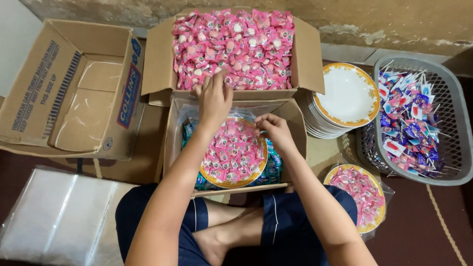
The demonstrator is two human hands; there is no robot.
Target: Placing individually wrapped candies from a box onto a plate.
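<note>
Crossed legs [231, 231] sit just below the gold-rimmed plate [215, 180], which is heaped with pink wrapped candies [234, 150] and rests on blue packets inside an open carton. Left hand [214, 98] reaches above the plate to the full candy box [234, 44], fingers spread flat on the sweets, gripping nothing clearly. Right hand [276, 130] hovers at the plate's right edge, fingertips pinched, seemingly on one candy. Judged risk: the heap is high and the plate sits unevenly, so a nudge could tip sweets off.

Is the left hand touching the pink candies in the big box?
Touching. In the head view the left hand rests its fingertips on the pink candies at the box's near edge.
</note>
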